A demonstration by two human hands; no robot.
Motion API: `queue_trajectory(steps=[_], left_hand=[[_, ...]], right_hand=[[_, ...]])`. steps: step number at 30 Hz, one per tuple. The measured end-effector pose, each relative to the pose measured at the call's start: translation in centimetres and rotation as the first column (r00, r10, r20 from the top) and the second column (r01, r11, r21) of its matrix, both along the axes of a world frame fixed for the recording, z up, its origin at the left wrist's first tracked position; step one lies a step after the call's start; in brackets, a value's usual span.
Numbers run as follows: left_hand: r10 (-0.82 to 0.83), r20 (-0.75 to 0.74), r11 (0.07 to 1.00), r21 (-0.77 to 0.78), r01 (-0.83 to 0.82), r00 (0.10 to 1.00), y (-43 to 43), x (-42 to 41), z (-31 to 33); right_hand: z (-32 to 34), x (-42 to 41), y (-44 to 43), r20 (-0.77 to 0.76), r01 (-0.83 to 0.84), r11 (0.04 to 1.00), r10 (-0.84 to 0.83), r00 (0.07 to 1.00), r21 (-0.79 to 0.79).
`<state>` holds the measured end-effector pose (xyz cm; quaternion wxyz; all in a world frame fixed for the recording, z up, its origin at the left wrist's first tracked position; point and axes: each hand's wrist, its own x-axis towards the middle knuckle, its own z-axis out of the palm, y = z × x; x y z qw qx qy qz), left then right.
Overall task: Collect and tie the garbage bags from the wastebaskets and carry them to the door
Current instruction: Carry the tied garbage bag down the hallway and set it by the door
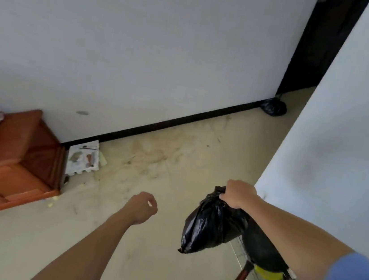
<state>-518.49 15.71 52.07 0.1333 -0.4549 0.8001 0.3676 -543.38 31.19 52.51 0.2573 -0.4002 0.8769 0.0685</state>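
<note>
My right hand point(238, 194) grips the gathered top of a black garbage bag point(209, 227), which hangs in the air above the floor at lower centre right. My left hand point(143, 207) is out in front at centre, fingers curled into a loose fist with nothing in it. Another black garbage bag point(274, 107) sits on the floor far ahead, against the white wall beside a dark door point(318, 44).
A brown wooden cabinet point(11, 164) stands at the left with cloth on top. Next to it, a white tray point(83, 158) leans on the wall. A dark pan point(257, 255) with a reddish handle and a yellow object lie at the lower right by a white wall point(343, 137).
</note>
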Motion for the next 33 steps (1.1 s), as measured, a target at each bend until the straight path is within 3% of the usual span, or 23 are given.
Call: queue_trajectory(steps=[4, 8, 14, 20, 28, 33], left_hand=[[0.023, 0.035, 0.999, 0.03, -0.024, 0.999, -10.1, -4.1, -1.9], [0.031, 0.026, 0.998, 0.049, -0.032, 0.999, -21.3, -10.5, -3.8], [-0.104, 0.048, 0.994, 0.038, 0.102, 0.993, -34.8, -23.9, -2.1], [-0.256, -0.003, 0.966, 0.024, 0.256, 0.967, -40.9, -42.1, -1.2], [-0.38, 0.108, 0.925, 0.025, 0.379, 0.919, -47.1, -64.1, -3.6], [-0.377, 0.097, 0.926, 0.007, 0.378, 0.921, -50.4, -77.2, -2.5]], right_hand=[[-0.5, -5.7, -9.5, 0.167, 0.136, 0.991, -0.134, 0.977, 0.003], [-2.7, -11.5, -17.5, 0.37, 0.372, 0.928, -0.342, 0.864, -0.008], [-2.0, -21.3, -26.4, 0.363, 0.501, 0.864, -0.45, 0.816, -0.056], [-1.4, -34.2, -31.8, 0.379, 0.596, 0.794, -0.517, 0.768, -0.124], [-6.7, -54.8, -37.6, 0.41, 0.679, 0.734, -0.623, 0.665, 0.015], [-5.8, -67.7, -39.5, 0.283, 0.647, 0.761, -0.632, 0.722, 0.049]])
